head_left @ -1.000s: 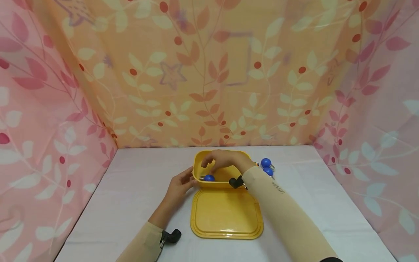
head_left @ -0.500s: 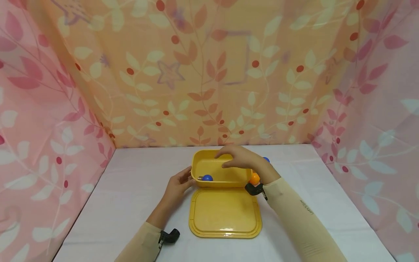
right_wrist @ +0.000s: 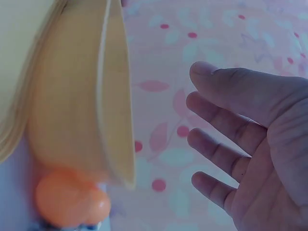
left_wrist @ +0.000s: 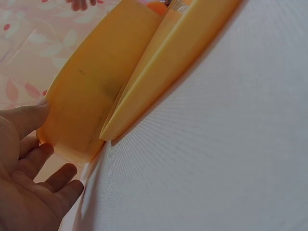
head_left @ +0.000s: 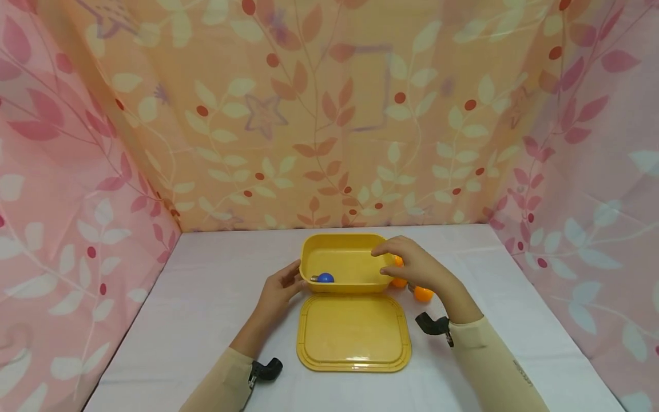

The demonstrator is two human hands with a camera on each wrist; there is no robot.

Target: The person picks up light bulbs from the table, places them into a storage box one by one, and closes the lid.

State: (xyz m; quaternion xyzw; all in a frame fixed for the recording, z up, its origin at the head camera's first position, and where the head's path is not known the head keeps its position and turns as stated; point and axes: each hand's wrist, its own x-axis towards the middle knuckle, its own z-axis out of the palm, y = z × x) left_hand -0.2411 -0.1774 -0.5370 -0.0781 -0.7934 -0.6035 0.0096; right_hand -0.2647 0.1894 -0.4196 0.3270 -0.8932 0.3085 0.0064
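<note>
Blue bulb (head_left: 325, 278) lies in the yellow box (head_left: 347, 263); left hand (head_left: 278, 292) loosely touches the box's left end, right hand (head_left: 419, 270) hovers empty, fingers parted. Loading seems underway; next, pinch another (orange bulbs (head_left: 424, 294), box's right).

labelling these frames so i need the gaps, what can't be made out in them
- Round orange bulbs, head view: full count unclear, the person's right grip covers part of the group.
- Their lower ends, right wrist view: blurred and cut by the bottom edge.
- Inside of the deep yellow plastic box, left wrist view: hidden by its outer wall.
- Lettering on the beige fabric sleeve, head view: too small.
</note>
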